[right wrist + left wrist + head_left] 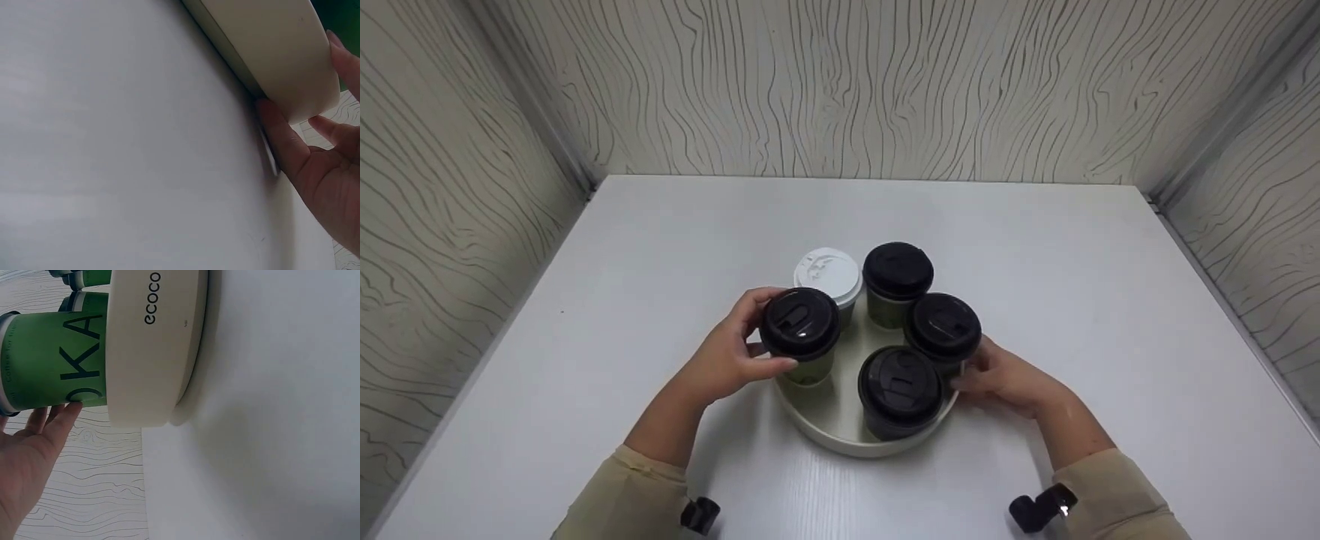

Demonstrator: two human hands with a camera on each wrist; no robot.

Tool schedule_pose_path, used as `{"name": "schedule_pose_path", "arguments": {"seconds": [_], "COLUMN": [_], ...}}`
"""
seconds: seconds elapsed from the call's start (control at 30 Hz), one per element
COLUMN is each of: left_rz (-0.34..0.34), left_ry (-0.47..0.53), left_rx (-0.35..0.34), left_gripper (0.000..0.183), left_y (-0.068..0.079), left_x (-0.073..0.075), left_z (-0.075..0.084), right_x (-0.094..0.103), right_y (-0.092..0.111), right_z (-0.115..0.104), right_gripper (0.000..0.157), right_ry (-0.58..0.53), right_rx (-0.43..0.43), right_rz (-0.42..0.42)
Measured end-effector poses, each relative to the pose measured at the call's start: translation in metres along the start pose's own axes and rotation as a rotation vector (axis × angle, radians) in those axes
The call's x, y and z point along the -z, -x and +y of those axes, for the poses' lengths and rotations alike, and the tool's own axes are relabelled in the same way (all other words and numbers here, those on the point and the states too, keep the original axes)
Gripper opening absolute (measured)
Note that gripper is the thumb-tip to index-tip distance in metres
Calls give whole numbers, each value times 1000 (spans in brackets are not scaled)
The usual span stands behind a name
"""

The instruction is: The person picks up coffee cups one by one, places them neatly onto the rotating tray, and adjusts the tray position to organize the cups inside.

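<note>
A round cream tray (847,444), with "ecoco" printed on its wall in the left wrist view, stands on the table. My left hand (735,352) grips a green paper cup (53,360) with a black lid (800,322) at the tray's left side; its base is hidden behind the tray wall. Over at the right edge, my right hand (1005,379) holds the tray's wall (281,50), one finger low by the base and another up at the rim. Nearest that hand is a cup with a black lid (943,325).
Also on the tray are a white-lidded cup (829,274) at the back left, a black-lidded cup (898,270) at the back, and another black-lidded cup (900,386) at the front. White tabletop (1080,262) surrounds the tray, with patterned panels (840,90) behind and at both sides.
</note>
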State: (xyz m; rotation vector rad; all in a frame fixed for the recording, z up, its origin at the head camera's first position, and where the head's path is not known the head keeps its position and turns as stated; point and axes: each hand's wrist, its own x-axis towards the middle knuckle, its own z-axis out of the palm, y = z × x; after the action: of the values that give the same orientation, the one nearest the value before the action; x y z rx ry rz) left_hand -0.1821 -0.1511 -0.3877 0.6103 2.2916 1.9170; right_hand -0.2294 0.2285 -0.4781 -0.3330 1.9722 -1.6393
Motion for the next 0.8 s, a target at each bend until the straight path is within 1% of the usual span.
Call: {"name": "schedule_pose_path", "arguments": {"seconds": [0.3, 0.47, 0.8], "left_rz": [-23, -21, -36], "left_ry": [-19, -39, -19], "left_rx": [35, 52, 65], "left_gripper": [76, 77, 77], "left_y": [0, 2, 1], "left_x": [-2, -3, -4], "left_z": [-7, -11, -16], "right_x": [0, -1, 0], "right_y": [-1, -1, -1], "right_z": [0, 0, 0], "right_gripper": [86, 86, 86], "right_ry": [-10, -26, -16], "right_rx": [8, -1, 5], "right_rz": [-8, -16, -13]}}
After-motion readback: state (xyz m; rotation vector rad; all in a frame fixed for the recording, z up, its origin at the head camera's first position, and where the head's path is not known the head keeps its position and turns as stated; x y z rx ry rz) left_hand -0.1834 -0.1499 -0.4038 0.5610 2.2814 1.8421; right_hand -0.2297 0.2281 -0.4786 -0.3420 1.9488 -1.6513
